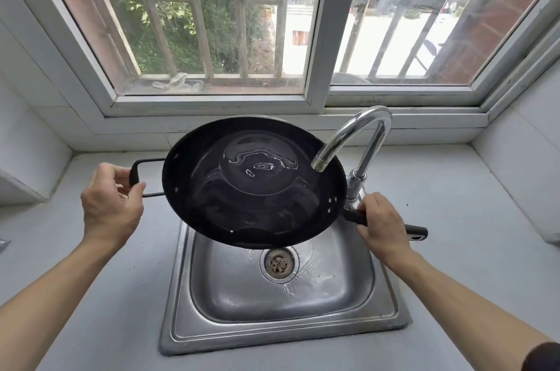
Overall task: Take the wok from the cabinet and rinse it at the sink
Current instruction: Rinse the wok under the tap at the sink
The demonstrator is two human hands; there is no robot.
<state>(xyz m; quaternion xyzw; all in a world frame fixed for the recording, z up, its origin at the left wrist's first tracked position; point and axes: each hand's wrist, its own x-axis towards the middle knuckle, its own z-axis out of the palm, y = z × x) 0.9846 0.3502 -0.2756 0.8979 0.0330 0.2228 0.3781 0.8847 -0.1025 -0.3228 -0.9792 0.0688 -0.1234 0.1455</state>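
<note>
A black wok (254,188) hangs above the steel sink (285,322), tilted a little, with a shallow pool of water in its bottom. My left hand (110,204) grips the wire loop handle on its left side. My right hand (380,226) grips the long black handle on its right, whose end sticks out past my fingers. The chrome faucet (357,140) arches over the wok's right rim, spout pointing down into it. I see no stream of water from the spout.
The sink basin is wet around its drain (278,263). Grey countertop (469,234) spreads on both sides. A barred window (242,22) stands close behind the faucet. Tiled walls close in at left and right.
</note>
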